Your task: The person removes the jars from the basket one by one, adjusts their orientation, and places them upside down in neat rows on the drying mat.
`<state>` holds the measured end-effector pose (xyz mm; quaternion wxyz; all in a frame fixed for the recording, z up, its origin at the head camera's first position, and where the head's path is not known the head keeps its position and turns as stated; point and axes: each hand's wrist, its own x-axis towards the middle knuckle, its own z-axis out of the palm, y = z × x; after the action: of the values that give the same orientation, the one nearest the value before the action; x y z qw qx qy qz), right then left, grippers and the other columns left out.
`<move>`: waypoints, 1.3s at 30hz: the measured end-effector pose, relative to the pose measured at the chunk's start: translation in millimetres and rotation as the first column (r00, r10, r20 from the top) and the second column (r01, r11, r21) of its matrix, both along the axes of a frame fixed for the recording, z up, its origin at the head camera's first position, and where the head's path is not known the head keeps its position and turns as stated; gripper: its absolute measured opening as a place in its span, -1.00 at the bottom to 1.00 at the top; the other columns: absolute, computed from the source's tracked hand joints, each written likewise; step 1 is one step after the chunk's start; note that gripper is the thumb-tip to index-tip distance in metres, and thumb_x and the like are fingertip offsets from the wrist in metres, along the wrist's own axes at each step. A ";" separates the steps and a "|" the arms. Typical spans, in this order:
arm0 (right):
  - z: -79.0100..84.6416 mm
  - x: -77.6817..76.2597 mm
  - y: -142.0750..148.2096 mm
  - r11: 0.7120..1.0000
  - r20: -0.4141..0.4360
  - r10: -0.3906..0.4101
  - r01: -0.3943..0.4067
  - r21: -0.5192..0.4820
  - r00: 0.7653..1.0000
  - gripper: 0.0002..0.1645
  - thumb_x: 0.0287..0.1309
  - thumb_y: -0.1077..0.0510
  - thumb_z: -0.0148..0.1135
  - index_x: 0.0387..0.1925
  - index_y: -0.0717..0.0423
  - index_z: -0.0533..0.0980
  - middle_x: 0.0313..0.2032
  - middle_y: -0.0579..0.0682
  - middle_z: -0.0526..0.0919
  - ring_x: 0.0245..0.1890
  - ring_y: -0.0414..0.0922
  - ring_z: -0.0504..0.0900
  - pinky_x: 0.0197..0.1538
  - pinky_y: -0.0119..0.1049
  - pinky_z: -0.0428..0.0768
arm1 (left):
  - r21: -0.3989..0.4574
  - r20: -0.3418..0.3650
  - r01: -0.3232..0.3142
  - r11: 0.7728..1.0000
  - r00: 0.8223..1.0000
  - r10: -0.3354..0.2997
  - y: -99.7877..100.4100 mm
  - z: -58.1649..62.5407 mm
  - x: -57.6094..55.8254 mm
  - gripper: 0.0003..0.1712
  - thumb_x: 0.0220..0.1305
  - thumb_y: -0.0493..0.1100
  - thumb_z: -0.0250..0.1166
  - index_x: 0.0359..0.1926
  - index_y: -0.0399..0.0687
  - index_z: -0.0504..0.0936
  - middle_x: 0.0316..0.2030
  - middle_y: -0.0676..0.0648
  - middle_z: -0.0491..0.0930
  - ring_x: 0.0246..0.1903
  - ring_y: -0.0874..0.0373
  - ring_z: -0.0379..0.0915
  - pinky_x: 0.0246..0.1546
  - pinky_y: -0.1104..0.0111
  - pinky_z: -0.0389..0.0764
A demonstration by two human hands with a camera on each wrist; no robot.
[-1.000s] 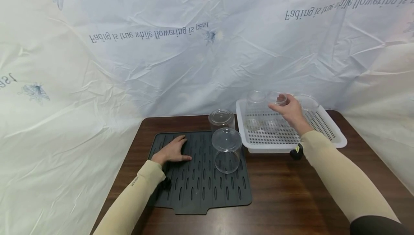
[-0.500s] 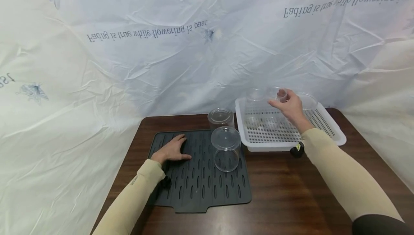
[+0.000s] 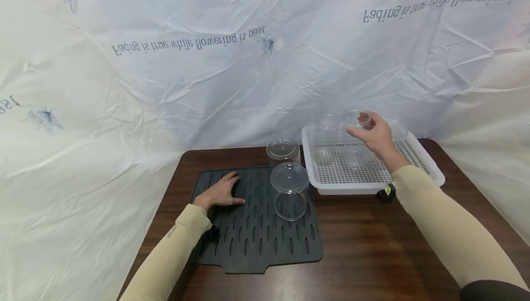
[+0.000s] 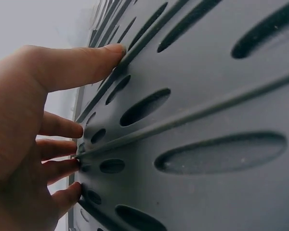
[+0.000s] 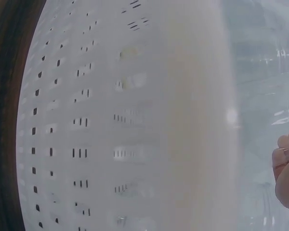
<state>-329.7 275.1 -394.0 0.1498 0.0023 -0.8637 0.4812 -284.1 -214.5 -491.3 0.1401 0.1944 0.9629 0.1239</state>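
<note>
The clear cylindrical jar (image 3: 352, 120) is in the right part of the head view, above the middle height. It is transparent, has a round rim, and stands about upright, held near the top; its lower wall is faint, so its base cannot be told well. The dark grey drying mat (image 3: 253, 220) lies flat in the lower middle, nearly rectangular, with rounded corners, rows of narrow oval marks, thin ridges, and a short tab at its bottom edge.

"Fading is true while flowering is past", flipped, on the pale sheet (image 3: 265, 84); left sleeve (image 3: 163, 255) lettering illegible.
</note>
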 end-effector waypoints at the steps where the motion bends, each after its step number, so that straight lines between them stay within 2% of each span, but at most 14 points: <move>1: 1.1 0.7 0.0 1.000 0.001 0.003 -0.003 -0.001 1.000 -0.02 0.02 -0.26 0.42 0.33 0.17 0.30 0.18 0.18 0.43 0.19 0.16 0.38 0.22 0.12 0.40 | 0.000 0.003 0.000 1.000 1.000 0.000 0.3 -0.3 -0.1 0.09 0.13 0.32 0.35 0.47 -0.22 0.17 0.52 -0.22 -0.05 0.47 -0.17 -0.02 0.35 -0.05 0.27; 10: 9.9 5.7 -1.6 1.000 -0.009 0.000 0.000 0.025 1.000 -0.05 0.01 -0.26 0.42 0.30 0.14 0.32 0.17 0.16 0.43 0.18 0.16 0.37 0.21 0.10 0.40 | 0.042 -0.011 -0.011 0.999 1.000 0.011 1.0 5.1 -3.6 0.08 0.14 0.31 0.34 0.47 -0.20 0.16 0.51 -0.22 -0.01 0.46 -0.18 -0.01 0.35 -0.09 0.26; 15: 14.7 9.7 -2.1 0.999 -0.043 0.005 -0.003 0.048 0.999 -0.11 0.02 -0.21 0.44 0.27 0.15 0.35 0.13 0.18 0.43 0.14 0.16 0.38 0.20 0.08 0.38 | 0.056 -0.039 -0.005 0.998 0.999 0.007 4.0 10.5 -3.8 0.08 0.15 0.32 0.32 0.48 -0.18 0.15 0.51 -0.20 0.00 0.46 -0.15 0.00 0.35 -0.08 0.26; 22: 23.6 13.4 -5.4 0.996 -0.076 0.030 -0.024 0.086 0.997 -0.13 0.00 -0.18 0.47 0.25 0.13 0.38 0.12 0.17 0.45 0.11 0.15 0.40 0.15 0.07 0.39 | 0.081 -0.078 0.002 0.997 0.997 0.004 9.0 22.9 -1.6 0.06 0.18 0.30 0.31 0.49 -0.18 0.14 0.50 -0.21 0.03 0.46 -0.16 0.02 0.34 -0.10 0.26; 31: 37.0 17.6 -12.8 0.989 -0.137 0.079 -0.060 0.136 0.988 -0.12 -0.04 -0.12 0.51 0.25 0.18 0.39 0.09 0.17 0.47 0.06 0.15 0.42 0.13 0.05 0.38 | 0.103 -0.113 -0.033 0.994 0.993 0.044 11.6 37.3 -1.5 0.03 0.20 0.34 0.26 0.49 -0.11 0.15 0.48 -0.20 0.09 0.44 -0.15 0.07 0.32 -0.12 0.29; 35: 45.5 20.4 -18.8 0.982 -0.164 0.104 -0.075 0.170 0.981 -0.14 -0.07 -0.09 0.53 0.23 0.17 0.42 0.08 0.15 0.49 0.05 0.12 0.43 0.16 0.07 0.39 | 0.167 -0.140 -0.017 0.986 0.989 0.041 11.1 42.7 -2.0 -0.01 0.21 0.34 0.24 0.47 -0.10 0.19 0.46 -0.19 0.15 0.41 -0.15 0.13 0.31 -0.12 0.30; 39: 53.9 22.1 -26.5 0.973 -0.198 0.139 -0.096 0.212 0.970 -0.18 -0.09 -0.04 0.54 0.19 0.17 0.45 0.05 0.15 0.50 0.03 0.09 0.43 0.15 0.06 0.40 | 0.267 -0.179 0.011 0.964 0.983 0.039 10.1 50.2 -3.2 -0.06 0.23 0.35 0.22 0.45 -0.08 0.24 0.43 -0.18 0.21 0.39 -0.16 0.17 0.29 -0.13 0.32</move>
<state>-307.7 248.6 -340.1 0.2108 0.1198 -0.8854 0.3966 -287.3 -204.4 -441.1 0.0228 0.2152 0.9476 0.2348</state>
